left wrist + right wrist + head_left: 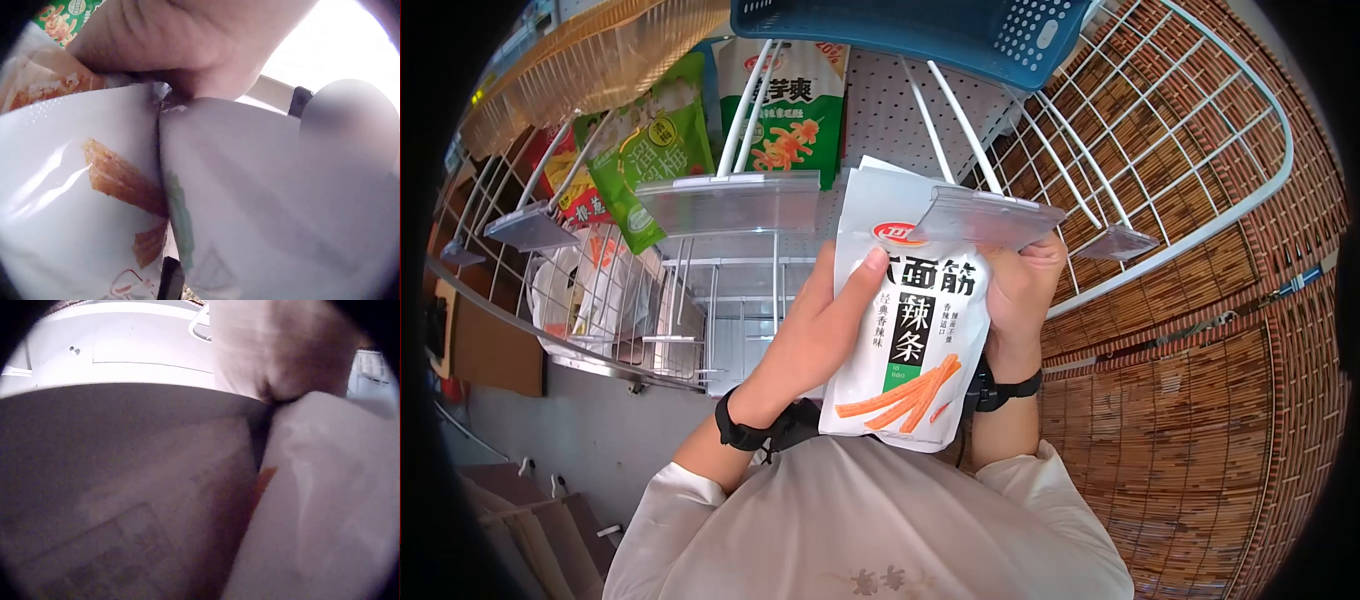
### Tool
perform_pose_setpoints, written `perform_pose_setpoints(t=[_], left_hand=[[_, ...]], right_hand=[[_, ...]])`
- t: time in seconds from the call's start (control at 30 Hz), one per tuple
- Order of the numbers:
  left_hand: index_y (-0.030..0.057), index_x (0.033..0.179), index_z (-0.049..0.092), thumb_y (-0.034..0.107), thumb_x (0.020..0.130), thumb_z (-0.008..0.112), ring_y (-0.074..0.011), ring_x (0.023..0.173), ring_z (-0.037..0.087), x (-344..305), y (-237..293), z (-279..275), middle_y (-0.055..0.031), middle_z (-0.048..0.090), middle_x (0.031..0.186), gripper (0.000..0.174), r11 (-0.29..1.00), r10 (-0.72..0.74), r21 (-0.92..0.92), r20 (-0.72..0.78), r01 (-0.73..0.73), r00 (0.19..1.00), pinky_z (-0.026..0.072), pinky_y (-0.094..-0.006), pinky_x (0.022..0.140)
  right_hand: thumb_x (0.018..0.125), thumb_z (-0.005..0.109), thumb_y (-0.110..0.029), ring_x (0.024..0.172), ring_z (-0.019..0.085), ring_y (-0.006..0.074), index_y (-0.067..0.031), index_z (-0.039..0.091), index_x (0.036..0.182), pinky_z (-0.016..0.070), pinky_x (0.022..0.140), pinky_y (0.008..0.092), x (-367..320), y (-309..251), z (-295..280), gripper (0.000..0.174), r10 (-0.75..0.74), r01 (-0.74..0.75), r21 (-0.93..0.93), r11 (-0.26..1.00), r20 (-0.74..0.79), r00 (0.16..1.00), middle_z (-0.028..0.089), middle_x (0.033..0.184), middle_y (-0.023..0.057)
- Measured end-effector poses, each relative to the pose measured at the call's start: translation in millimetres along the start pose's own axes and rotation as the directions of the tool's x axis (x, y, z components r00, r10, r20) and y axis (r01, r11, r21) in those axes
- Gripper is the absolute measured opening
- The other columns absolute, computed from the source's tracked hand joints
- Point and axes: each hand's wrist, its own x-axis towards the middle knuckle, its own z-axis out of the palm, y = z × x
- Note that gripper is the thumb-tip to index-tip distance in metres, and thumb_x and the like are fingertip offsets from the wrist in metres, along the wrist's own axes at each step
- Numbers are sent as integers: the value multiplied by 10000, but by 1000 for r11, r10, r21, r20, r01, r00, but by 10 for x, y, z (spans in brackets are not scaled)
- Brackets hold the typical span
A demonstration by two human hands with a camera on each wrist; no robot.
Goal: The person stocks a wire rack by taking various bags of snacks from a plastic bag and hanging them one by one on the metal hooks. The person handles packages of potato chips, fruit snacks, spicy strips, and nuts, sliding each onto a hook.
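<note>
In the head view, white snack bags (870, 350) with orange sticks printed on the front are held upright in a stack before the chest. The left hand (825, 325) grips their left side, thumb across the front. At their upper right, the right hand (1025, 285) holds the other side, its fingers partly hidden behind the bags and a clear label holder (985, 215). In the left wrist view, two bag surfaces (81, 187) meet below the left hand (181, 44). The right wrist view shows the right hand (284, 350) above white bags (331, 487).
White wire hooks with clear label holders (730, 200) hang from a pegboard (890, 100). A green bag (650, 150) and a white-and-green bag (785, 110) hang at the left. A blue basket (900, 35) is above, a wire rack (1170, 130) and woven blinds (1160, 430) at the right.
</note>
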Motion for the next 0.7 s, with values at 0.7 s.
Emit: perform_pose_setpoints(t=[0.7], left_hand=[[-75,1186,453,409,966,460,-185,1013,541,230,-136,-136,-168,583,1077,531,999,-32,-27,-94,30,995,416,-308,882]], right_hand=[[805,708,-59,697,622,94,52,681,930,488,628,228,661,209,79,170,114,-123,-259,958,-48,992,690,834,80]])
